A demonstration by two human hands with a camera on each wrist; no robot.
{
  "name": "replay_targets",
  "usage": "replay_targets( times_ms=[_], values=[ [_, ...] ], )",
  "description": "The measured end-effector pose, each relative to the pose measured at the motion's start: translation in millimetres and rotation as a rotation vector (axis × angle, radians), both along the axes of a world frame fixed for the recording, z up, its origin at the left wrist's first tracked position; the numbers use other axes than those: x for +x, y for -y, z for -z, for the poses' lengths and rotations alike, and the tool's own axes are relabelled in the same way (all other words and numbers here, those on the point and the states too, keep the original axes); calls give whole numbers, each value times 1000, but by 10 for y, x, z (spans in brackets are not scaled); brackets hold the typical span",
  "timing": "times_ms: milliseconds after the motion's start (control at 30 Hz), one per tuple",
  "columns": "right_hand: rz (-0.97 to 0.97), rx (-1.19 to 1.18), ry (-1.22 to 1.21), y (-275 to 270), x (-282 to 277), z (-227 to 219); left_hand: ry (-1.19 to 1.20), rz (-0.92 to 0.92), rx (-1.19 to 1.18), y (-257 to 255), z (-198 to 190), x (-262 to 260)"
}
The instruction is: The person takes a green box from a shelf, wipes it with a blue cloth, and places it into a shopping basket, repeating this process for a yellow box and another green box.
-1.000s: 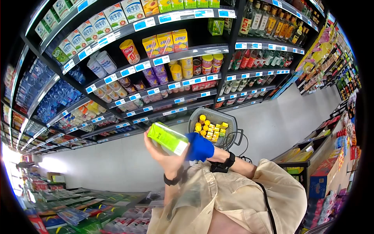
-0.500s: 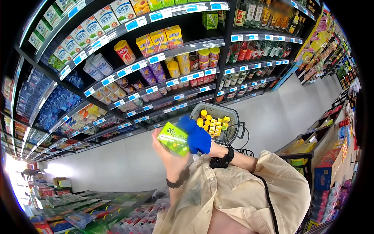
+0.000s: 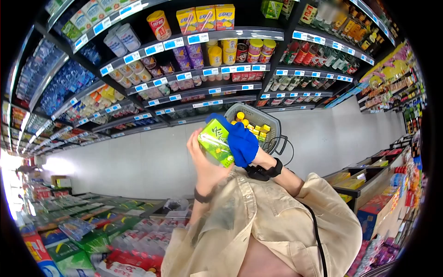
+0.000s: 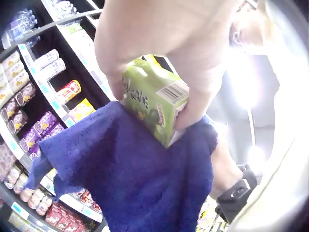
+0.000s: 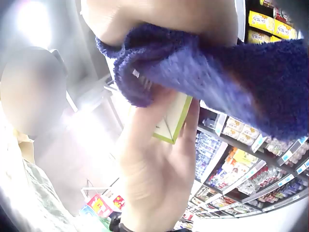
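Observation:
My left hand [image 3: 206, 167] grips a green drink carton [image 3: 215, 142] with dark lettering, thumb and fingers on opposite sides. In the left wrist view the carton's barcode end [image 4: 173, 94] shows between them. A blue cloth [image 3: 243, 147] covers my right hand [image 5: 164, 17] and lies against the carton's side. That hand holds the cloth, its fingers mostly hidden in the folds. The carton is tilted, held in front of my chest.
On the floor ahead stands a grey shopping basket [image 3: 277, 125] with several yellow cans and small boxes. Stocked shelves [image 3: 184, 78] run along the far side. Packaged goods [image 3: 97, 231] lie close at the lower left, and a display box [image 3: 371, 214] stands at the right.
The carton has turned in my left hand, so its lettered face now shows instead of its plain side. Both hands moved slightly right and up, and the cloth shifted along the carton.

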State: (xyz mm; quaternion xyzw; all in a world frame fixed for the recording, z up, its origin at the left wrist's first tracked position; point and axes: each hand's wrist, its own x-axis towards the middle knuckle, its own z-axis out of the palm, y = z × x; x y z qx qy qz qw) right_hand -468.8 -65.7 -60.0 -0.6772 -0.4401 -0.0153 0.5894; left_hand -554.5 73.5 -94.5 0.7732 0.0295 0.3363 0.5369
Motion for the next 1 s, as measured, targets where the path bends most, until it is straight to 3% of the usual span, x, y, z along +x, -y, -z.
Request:
replay_targets(
  times_ms=[100,233,333,467,567,600,633,667,700,733,833,933,1000],
  values=[
    [12,-4,4,-8,42,256,15,-33,-33,-59,-67,32],
    [58,-372,-265,-108,-54,-208,-9,-45,-103,-184,-194,38],
    [68,-382,-151,-99,-52,20,-19,-65,-113,-189,-207,-12],
    [37,-568,-196,-94,-38,-82,-74,-86,-91,-162,-176,-73],
    [-27,-428,-169,-102,31,91,-81,-89,11,-148,-128,-122],
    [-23,-433,-301,-85,73,294,-94,-58,-25,-113,-157,-138],
    [-138,-248,-565,-64,59,335,-86,-40,-32,-86,-151,-148],
    [-233,-55,-829,-43,44,375,-78,-23,-38,-65,-144,-158],
    [-346,337,-1300,-83,-15,387,-70,-5,-43,-54,-141,-171],
    [-424,406,-1384,40,-21,343,-84,12,-47,-53,-144,-184],
    [-580,648,-1594,122,-60,757,-89,36,201,-75,-252,-180],
    [-290,312,-1027,152,-134,918,-220,16,363,-158,-292,-198],
    [-239,297,-1179,169,-151,930,-254,18,451,-236,-260,-172]
  ],
)
